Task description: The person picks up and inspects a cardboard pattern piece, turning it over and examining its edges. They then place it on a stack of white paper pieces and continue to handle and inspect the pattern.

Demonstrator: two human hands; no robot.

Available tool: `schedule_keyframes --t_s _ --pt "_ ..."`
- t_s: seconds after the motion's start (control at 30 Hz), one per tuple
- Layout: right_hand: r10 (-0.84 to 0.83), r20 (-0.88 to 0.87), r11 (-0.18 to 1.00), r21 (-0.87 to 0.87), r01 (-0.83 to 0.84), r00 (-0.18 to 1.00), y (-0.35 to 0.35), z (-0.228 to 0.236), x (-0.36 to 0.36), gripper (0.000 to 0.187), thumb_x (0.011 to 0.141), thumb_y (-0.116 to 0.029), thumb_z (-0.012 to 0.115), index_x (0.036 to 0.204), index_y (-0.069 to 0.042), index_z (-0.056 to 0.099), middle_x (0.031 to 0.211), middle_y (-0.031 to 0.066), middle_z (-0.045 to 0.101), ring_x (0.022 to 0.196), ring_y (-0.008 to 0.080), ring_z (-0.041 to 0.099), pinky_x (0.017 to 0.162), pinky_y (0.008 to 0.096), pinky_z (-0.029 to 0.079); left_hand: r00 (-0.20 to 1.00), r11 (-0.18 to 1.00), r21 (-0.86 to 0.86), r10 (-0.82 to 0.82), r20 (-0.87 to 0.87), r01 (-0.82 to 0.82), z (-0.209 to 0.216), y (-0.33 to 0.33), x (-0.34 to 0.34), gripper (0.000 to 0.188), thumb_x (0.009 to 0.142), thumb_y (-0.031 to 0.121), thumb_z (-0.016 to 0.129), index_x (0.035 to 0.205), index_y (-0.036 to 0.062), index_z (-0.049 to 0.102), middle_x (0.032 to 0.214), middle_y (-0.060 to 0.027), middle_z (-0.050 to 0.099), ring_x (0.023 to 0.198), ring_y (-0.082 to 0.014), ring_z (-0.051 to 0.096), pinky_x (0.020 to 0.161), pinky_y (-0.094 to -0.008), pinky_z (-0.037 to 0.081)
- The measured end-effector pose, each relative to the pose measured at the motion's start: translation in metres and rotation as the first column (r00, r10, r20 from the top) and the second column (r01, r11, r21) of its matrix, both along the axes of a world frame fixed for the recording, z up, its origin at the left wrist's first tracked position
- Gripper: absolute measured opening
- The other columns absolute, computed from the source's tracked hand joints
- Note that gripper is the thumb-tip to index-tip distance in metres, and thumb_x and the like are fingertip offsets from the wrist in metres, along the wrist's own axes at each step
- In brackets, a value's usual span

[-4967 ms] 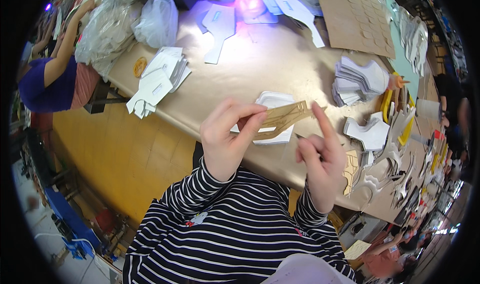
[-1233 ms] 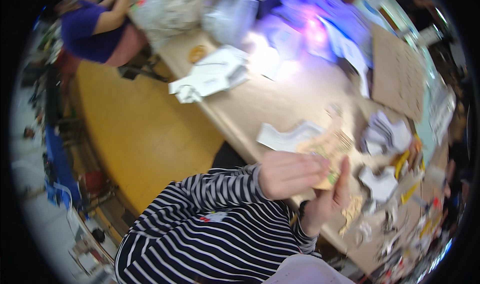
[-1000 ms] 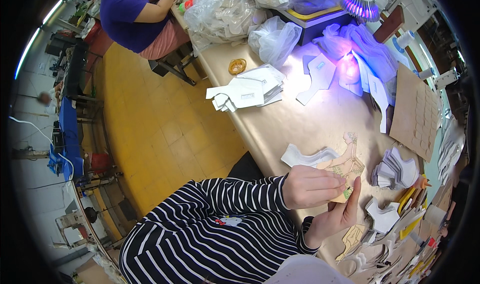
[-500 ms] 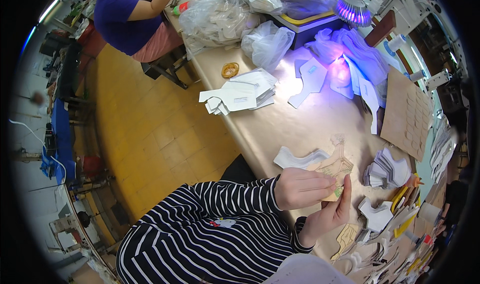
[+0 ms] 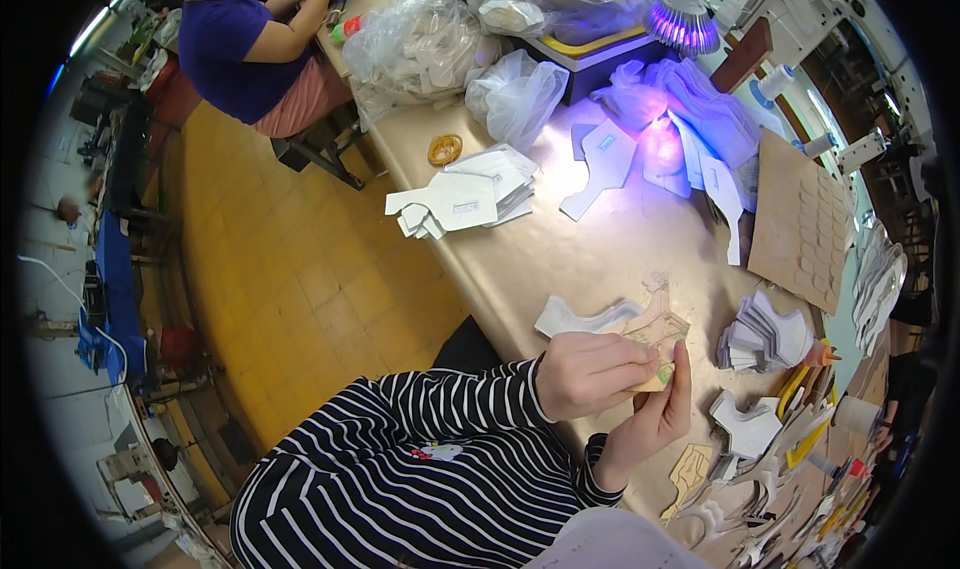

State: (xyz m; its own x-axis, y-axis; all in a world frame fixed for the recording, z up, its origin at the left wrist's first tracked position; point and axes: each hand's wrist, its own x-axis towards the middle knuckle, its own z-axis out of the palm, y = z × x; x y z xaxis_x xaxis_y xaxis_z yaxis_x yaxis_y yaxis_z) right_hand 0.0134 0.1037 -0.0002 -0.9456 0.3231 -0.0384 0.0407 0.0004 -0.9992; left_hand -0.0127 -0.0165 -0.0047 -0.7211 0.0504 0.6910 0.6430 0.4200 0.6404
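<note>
Over the near part of the table, both my hands are together at a tan, cut-out pattern piece [image 5: 655, 319] with drawn lines and a green mark. My left hand [image 5: 592, 374] is closed on its near end, fingers pressed over the top. Thumb and fingers of my right hand [image 5: 652, 427] pinch the same end from the right, near the green mark. Just beyond my left hand lies a stack of white curved pieces [image 5: 575, 315], partly covered by the tan piece. Another tan pattern piece [image 5: 690, 477] rests beside my right hand.
Fanned grey-white pieces [image 5: 768, 334] and crowded cut parts [image 5: 745, 424] lie to the right. Farther off are a white stack [image 5: 465, 199], a yellow-brown ring coil [image 5: 445, 149], plastic bags [image 5: 420, 54] and a glowing lamp [image 5: 684, 27]. A person in purple [image 5: 235, 44] sits far left.
The whole view has shifted slightly, so the table things appear a little farther left. Both hands keep their hold on the tan pattern piece, with only slight finger movement.
</note>
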Motion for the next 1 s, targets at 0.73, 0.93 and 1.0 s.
schedule_keyframes --t_s 0.73,0.93,1.0 --pt "0.045 -0.25 0.96 0.279 0.028 0.967 0.065 0.015 -0.016 0.004 0.088 0.002 0.064 0.092 0.004 0.062 0.072 0.0025 0.06 0.057 0.0031 0.046 0.05 0.0178 0.031 0.724 0.848 0.449 -0.495 0.481 0.281 0.016 -0.004 -0.016 0.028 0.088 0.014 0.071 0.114 0.005 0.068 0.09 -0.006 0.067 0.08 -0.0171 0.065 0.074 -0.0311 0.052" --pt "-0.013 -0.193 0.97 -0.241 -0.034 0.981 0.076 0.02 -0.018 0.012 0.096 -0.008 0.058 0.094 0.004 0.059 0.064 -0.0022 0.049 0.048 0.0016 0.032 0.044 0.019 0.018 0.68 0.826 0.419 -0.554 0.48 0.377 0.018 -0.004 -0.021 0.025 0.091 0.017 0.069 0.11 0.0008 0.065 0.08 -0.0064 0.063 0.072 -0.0125 0.062 0.065 -0.0268 0.048" --pt "-0.031 -0.147 0.982 -0.188 0.003 0.989 0.075 0.023 -0.018 0.014 0.096 -0.009 0.058 0.091 0.005 0.059 0.063 -0.0023 0.048 0.048 0.0018 0.031 0.044 0.0193 0.018 0.642 0.827 0.427 -0.556 0.528 0.365 0.018 -0.005 -0.021 0.021 0.092 0.018 0.067 0.102 -0.0006 0.065 0.076 -0.0061 0.06 0.069 -0.0112 0.061 0.061 -0.0252 0.047"
